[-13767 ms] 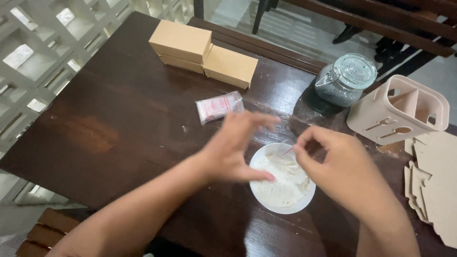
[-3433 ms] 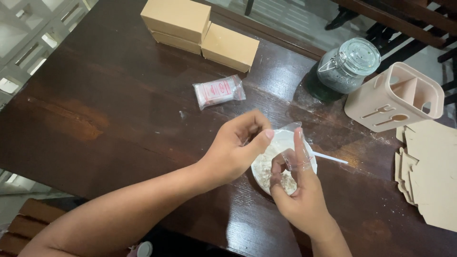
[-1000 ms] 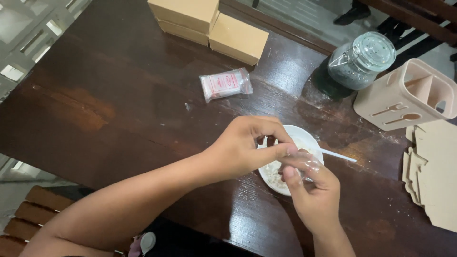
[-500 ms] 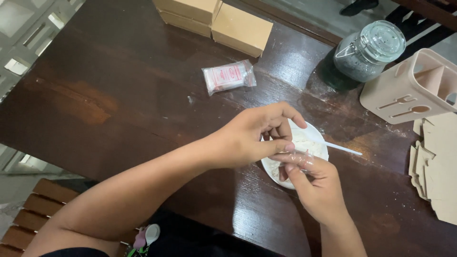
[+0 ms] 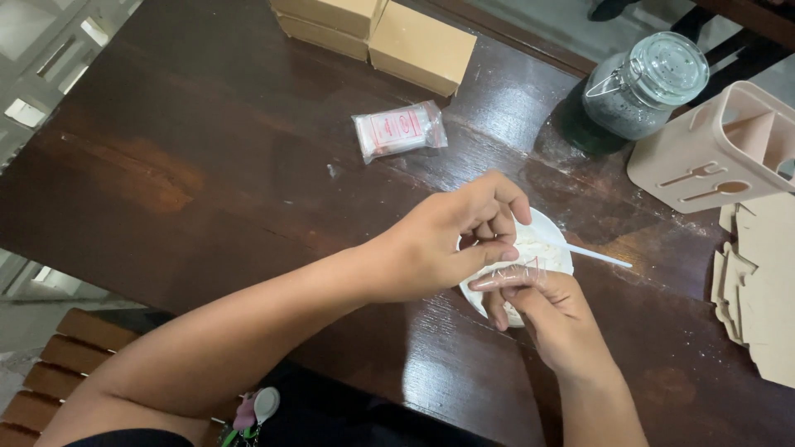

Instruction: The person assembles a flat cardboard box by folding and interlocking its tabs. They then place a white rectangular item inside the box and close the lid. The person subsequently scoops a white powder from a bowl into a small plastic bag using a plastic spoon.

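Observation:
A small white bowl (image 5: pixel 553 234) with white powdery stuff stands on the dark wooden table (image 5: pixel 207 182). A white plastic spoon (image 5: pixel 598 256) rests in it, handle pointing right. My left hand (image 5: pixel 447 242) reaches in from the lower left, and its thumb and fingers pinch the edge of a small clear plastic bag (image 5: pixel 515 274) just above the bowl's near rim. My right hand (image 5: pixel 551 313) comes from below and holds the same bag with its fingers. Both hands touch and hide much of the bowl.
A packet of small clear bags (image 5: pixel 399 130) lies beyond the bowl. Tan cardboard boxes (image 5: pixel 418 45) sit at the far edge. A glass jar (image 5: pixel 646 83), a beige cutlery holder (image 5: pixel 719 151) and flat cardboard cut-outs (image 5: pixel 766 290) stand at the right. A wooden bench (image 5: pixel 66 364) is at lower left.
My right hand has come down from an upright pose to the bowl's near rim. My left hand stayed closed on the bag, with the hands now pressed together.

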